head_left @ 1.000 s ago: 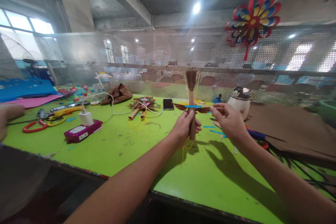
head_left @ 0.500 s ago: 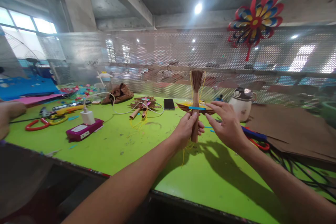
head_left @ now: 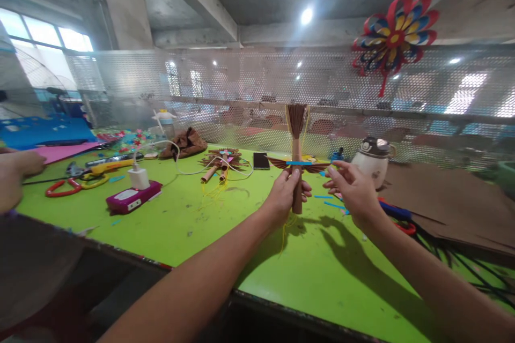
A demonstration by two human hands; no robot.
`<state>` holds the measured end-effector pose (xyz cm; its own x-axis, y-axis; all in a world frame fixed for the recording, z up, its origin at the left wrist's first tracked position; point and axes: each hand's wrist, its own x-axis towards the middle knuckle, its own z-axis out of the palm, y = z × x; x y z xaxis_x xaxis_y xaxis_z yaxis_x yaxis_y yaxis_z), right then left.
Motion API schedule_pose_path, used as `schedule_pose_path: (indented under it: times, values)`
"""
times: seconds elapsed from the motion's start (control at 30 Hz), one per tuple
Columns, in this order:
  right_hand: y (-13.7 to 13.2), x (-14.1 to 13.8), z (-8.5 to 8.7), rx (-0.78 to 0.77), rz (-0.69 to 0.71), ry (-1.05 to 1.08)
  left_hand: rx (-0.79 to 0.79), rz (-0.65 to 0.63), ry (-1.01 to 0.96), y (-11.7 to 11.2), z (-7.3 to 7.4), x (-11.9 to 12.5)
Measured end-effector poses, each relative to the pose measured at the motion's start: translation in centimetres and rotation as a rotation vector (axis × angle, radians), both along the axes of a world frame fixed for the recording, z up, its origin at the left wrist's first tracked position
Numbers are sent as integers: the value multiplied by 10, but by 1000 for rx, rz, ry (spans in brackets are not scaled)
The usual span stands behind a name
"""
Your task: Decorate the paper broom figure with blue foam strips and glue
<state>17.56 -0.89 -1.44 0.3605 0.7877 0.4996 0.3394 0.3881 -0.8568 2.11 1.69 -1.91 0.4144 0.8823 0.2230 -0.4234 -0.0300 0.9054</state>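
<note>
The left hand (head_left: 286, 187) grasps the brown paper figure (head_left: 296, 147) by its lower tube, upright above the green table (head_left: 193, 257). The right hand (head_left: 356, 187) is at the wing's tip, fingers curled; whether they pinch cannot be told. Light handling should spare the pleats.

Matt pleated-paper figure (head_left: 296, 150), smooth glossy green tabletop (head_left: 169, 225).
Left, shiny purple plastic socket block (head_left: 140, 196); right, matt cardboard sheets (head_left: 458, 198); far, perforated screen (head_left: 241, 80), probably metal.
</note>
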Motion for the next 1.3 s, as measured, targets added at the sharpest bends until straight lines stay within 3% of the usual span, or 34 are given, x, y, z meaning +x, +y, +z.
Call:
schedule_pose_path:
  times: [0.1, 0.27, 0.37, 0.67, 1.07, 1.3]
  values:
    - [-2, -5, -5, -45, 32, -49, -3, 46, -32, 1, 1, -1]
    - [-12, -19, -9, -174, 199, -518, -6, 157, -27, 4, 4, -4]
    - [-18, -29, -7, -209, 295, -626, -17, 187, -2, 3, 5, -5]
    - [-23, -42, -12, -254, 397, -554, 20, 70, -7, -1, 4, -4]
    - [-28, -48, -9, -264, 341, -429, 66, 36, 13, -1, 6, -4]
    - [-27, -48, -12, -193, 260, -555, 45, 53, 29, -1, 6, -5]
